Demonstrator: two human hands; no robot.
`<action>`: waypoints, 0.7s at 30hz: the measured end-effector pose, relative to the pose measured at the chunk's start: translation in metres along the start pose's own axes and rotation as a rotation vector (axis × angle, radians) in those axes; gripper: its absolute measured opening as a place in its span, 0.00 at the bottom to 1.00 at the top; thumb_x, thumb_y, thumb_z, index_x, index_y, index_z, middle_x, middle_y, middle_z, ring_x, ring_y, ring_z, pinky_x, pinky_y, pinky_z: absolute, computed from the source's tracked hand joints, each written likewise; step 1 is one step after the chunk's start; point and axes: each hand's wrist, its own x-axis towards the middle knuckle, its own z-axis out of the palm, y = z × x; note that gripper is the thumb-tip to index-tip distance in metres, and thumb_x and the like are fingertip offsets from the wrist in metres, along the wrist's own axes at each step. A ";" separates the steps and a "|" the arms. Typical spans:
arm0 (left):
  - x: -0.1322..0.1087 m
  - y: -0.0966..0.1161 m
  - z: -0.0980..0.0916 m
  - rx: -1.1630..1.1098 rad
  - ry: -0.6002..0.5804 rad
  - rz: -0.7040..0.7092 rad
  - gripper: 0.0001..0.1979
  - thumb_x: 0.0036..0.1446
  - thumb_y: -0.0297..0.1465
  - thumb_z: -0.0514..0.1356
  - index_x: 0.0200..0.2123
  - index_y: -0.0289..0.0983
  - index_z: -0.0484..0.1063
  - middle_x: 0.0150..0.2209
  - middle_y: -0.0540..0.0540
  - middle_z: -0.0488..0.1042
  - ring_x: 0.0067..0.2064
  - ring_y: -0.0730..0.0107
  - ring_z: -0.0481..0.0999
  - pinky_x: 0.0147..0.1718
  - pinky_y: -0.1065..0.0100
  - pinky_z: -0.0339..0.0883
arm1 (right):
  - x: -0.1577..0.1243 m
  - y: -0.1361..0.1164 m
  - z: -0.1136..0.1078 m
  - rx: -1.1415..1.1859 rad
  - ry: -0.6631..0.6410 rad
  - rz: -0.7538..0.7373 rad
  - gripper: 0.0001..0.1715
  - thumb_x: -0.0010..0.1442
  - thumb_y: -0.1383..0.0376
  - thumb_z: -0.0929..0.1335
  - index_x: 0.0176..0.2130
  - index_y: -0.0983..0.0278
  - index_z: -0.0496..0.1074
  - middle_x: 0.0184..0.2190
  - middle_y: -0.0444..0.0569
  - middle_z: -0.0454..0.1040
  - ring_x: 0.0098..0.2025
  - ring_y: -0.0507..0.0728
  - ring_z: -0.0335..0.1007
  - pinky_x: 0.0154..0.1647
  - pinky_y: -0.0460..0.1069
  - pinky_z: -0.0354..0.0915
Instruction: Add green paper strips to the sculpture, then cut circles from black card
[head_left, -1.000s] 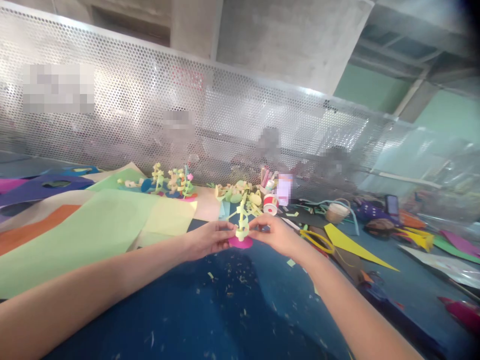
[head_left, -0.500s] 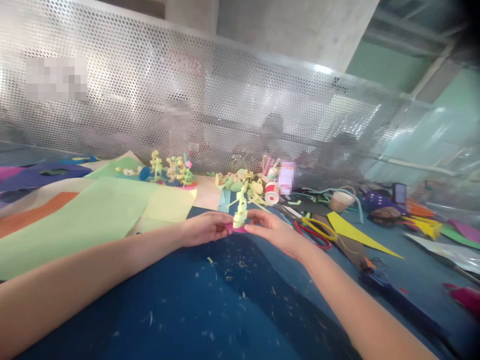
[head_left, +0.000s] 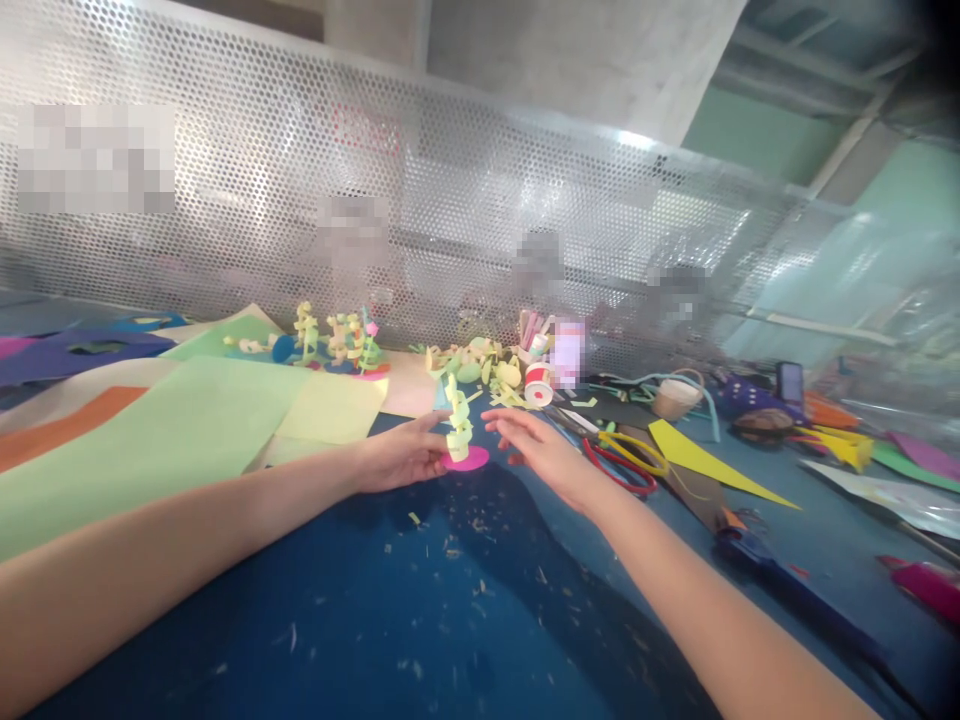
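My left hand holds a small paper plant, pale green curls standing on a round pink base, just above the blue table. Its fingers pinch the base from the left. My right hand hovers a little to the right of the plant, fingers spread, touching nothing. Other finished paper plants stand in a row at the back, near the perforated metal screen.
Large green, yellow and orange paper sheets cover the left of the table. Red and yellow scissors, a yellow paper triangle, a red-white tape roll, a small cup and coloured scraps crowd the right. Paper bits litter the blue surface.
My right hand has let go of the paper plant and opened. My left hand has carried the plant slightly left and away from me.
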 end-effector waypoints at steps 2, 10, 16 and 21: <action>0.001 0.000 -0.001 0.022 -0.022 0.007 0.30 0.50 0.22 0.61 0.56 0.41 0.57 0.33 0.51 0.73 0.28 0.80 0.71 0.32 0.74 0.63 | 0.001 0.001 0.001 0.024 -0.003 0.030 0.16 0.58 0.55 0.64 0.44 0.59 0.70 0.43 0.46 0.70 0.37 0.51 0.64 0.32 0.44 0.62; 0.001 -0.002 -0.001 0.056 -0.092 0.039 0.29 0.50 0.20 0.59 0.56 0.39 0.57 0.29 0.52 0.73 0.37 0.76 0.75 0.46 0.70 0.63 | 0.001 0.002 0.009 0.184 -0.029 0.195 0.09 0.54 0.62 0.68 0.36 0.63 0.69 0.26 0.43 0.71 0.28 0.48 0.66 0.29 0.43 0.64; 0.001 0.000 -0.007 0.071 -0.248 0.040 0.30 0.55 0.28 0.54 0.61 0.36 0.49 0.37 0.43 0.76 0.43 0.66 0.76 0.53 0.61 0.59 | 0.006 0.010 0.003 0.306 -0.006 0.209 0.10 0.48 0.63 0.72 0.33 0.65 0.72 0.30 0.44 0.73 0.30 0.48 0.68 0.34 0.43 0.65; 0.003 0.002 -0.007 0.068 -0.288 0.008 0.22 0.55 0.35 0.50 0.51 0.31 0.65 0.40 0.38 0.77 0.43 0.63 0.76 0.50 0.62 0.62 | 0.005 0.012 0.003 0.359 -0.055 0.231 0.14 0.44 0.61 0.74 0.32 0.65 0.75 0.28 0.45 0.74 0.27 0.47 0.66 0.32 0.43 0.65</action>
